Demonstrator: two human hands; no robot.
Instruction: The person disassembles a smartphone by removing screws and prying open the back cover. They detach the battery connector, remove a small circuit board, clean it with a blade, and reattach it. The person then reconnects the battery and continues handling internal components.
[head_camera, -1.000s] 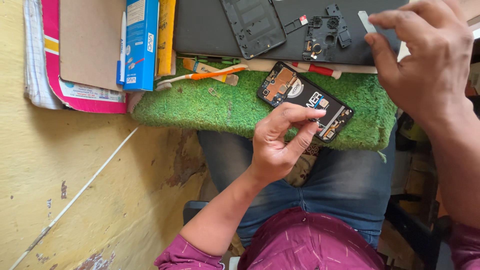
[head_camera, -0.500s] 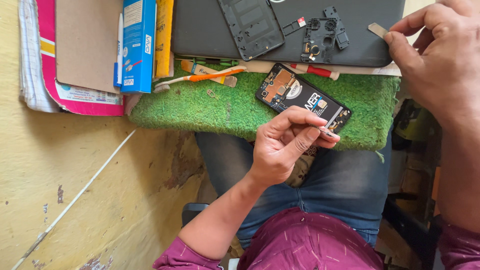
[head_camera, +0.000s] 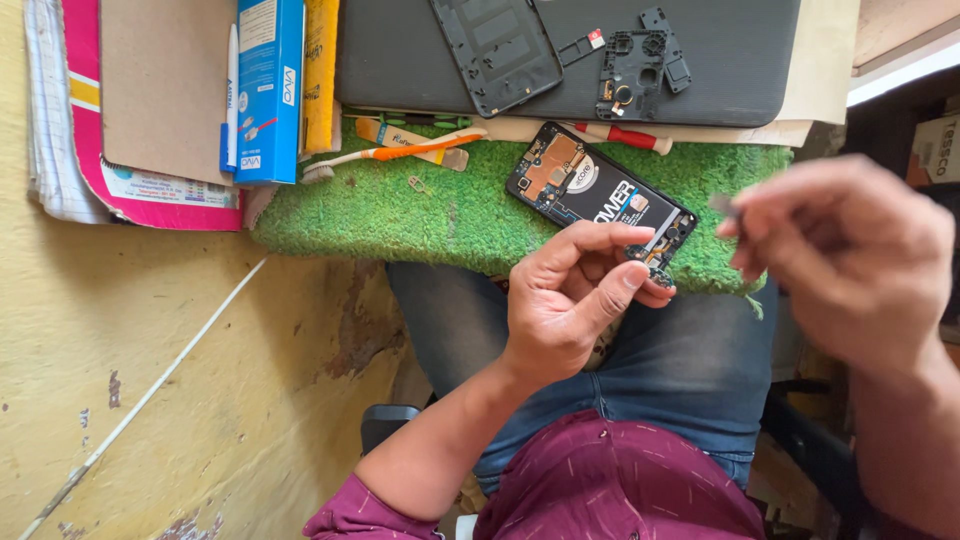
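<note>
**A:** What lies on the left side of the bench?

**B:** A pink-edged notebook (head_camera: 150, 190) under a sheet of cardboard (head_camera: 165, 85), then a blue box (head_camera: 268, 85) standing shut — its contents cannot be told — with a white pen (head_camera: 231, 95) beside it and a yellow packet (head_camera: 321, 75) on its other side.

**A:** And toward the middle?

**B:** A green turf mat (head_camera: 440, 215) carries an orange-handled toothbrush (head_camera: 400, 153). Above it a dark tray (head_camera: 400, 60) bears a phone back cover (head_camera: 497, 50) and a black inner frame piece (head_camera: 640, 65). A red-handled screwdriver (head_camera: 625, 136) lies along the tray's near edge.

**A:** Where is the phone?

**B:** The opened phone (head_camera: 597, 195) lies tilted on the mat, its battery and boards showing, its lower end at the mat's near edge, over the person's jeans (head_camera: 680, 360).

**A:** The hands?

**B:** The left hand (head_camera: 570, 300) is curled, wrist bent upward from the lap, thumb and fingers closed at the phone's lower end — touching it, perhaps nipping a small part there; too small to tell. Farther right, the right hand (head_camera: 845, 255) is blurred, raised off the mat, fingertips pinched on a small grey piece (head_camera: 722, 205).
</note>
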